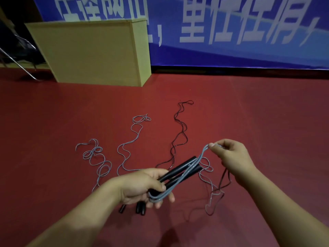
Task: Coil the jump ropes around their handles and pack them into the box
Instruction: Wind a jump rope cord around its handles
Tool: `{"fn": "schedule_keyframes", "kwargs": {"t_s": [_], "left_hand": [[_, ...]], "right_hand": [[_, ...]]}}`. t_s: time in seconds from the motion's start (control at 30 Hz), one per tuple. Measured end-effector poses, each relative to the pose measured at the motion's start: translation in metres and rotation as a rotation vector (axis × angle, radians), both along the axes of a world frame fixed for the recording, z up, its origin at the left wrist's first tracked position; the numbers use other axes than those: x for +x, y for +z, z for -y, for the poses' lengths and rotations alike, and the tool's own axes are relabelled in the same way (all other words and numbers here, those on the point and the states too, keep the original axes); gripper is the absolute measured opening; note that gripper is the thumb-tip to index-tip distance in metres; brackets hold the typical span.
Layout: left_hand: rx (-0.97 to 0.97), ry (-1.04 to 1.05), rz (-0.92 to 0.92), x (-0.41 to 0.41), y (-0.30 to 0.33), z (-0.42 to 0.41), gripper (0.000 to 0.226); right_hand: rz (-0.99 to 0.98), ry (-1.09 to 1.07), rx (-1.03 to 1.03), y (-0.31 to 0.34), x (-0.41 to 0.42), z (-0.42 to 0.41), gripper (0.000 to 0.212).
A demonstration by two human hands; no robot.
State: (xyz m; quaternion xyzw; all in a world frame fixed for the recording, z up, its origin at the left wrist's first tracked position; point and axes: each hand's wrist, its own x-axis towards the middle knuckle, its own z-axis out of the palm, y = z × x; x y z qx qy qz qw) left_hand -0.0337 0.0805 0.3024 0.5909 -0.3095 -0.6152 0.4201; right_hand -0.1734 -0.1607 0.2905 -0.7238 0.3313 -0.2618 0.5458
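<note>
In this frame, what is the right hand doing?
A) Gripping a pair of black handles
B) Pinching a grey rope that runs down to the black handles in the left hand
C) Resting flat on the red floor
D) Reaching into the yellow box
B: the right hand pinches the grey rope at its fingertips, and that rope leads down across the black handles gripped in the left hand.

Glossy black plastic handles (179,171), thin grey plastic-coated rope (199,161), matt red floor (249,111).
</note>
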Motion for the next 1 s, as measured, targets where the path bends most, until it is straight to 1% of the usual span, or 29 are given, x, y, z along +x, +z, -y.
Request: {"fn": "schedule_keyframes", "kwargs": {"t_s": [0.1, 0.17, 0.23, 0.27, 0.33, 0.37, 0.43, 0.5, 0.57, 0.67, 0.7, 0.83, 0.9, 1.0], "left_hand": [[0.070, 0.084, 0.115, -0.004, -0.002, 0.005, 0.039], [0.090, 0.118, 0.195, -0.006, -0.001, 0.007, 0.035], [0.081, 0.141, 0.229, -0.008, -0.001, 0.007, 0.026], [0.070, 0.156, 0.230, -0.009, -0.001, 0.006, 0.026], [0.044, 0.207, 0.234, -0.010, -0.002, 0.004, 0.042], [0.035, 0.222, 0.252, -0.009, -0.003, 0.004, 0.046], [0.017, 0.219, 0.285, -0.007, -0.004, 0.001, 0.045], [-0.009, 0.218, 0.253, -0.006, -0.003, -0.001, 0.037], [0.006, 0.236, 0.165, -0.004, -0.003, -0.003, 0.026], [0.056, 0.236, 0.035, -0.003, -0.002, -0.004, 0.017], [0.055, 0.215, 0.028, -0.003, -0.002, -0.004, 0.016], [0.013, 0.108, 0.103, -0.006, 0.000, -0.003, 0.008], [0.011, 0.087, 0.079, -0.006, 0.000, -0.002, 0.005], [0.030, 0.092, 0.000, -0.006, 0.000, 0.000, 0.007]], "right_hand": [[0.002, 0.011, -0.011, 0.001, 0.002, -0.003, 0.020], [0.004, 0.009, -0.018, 0.002, 0.004, -0.003, 0.020], [0.001, 0.006, -0.021, 0.002, 0.006, -0.003, 0.021], [0.000, 0.010, -0.021, 0.002, 0.006, -0.004, 0.021], [0.003, 0.028, -0.015, 0.002, 0.008, -0.006, 0.022], [0.003, 0.036, -0.014, 0.002, 0.009, -0.008, 0.023], [0.007, 0.040, -0.021, 0.004, 0.010, -0.011, 0.023], [0.020, 0.019, -0.037, 0.005, 0.010, -0.011, 0.023], [0.027, -0.002, -0.046, 0.007, 0.010, -0.010, 0.023], [0.026, 0.027, -0.054, 0.008, 0.009, -0.012, 0.022], [0.027, 0.042, -0.056, 0.008, 0.009, -0.014, 0.022], [0.026, 0.068, -0.063, 0.009, 0.010, -0.016, 0.020], [0.022, 0.062, -0.068, 0.008, 0.010, -0.016, 0.020], [-0.024, 0.034, -0.085, 0.004, 0.010, -0.012, 0.021]]}}
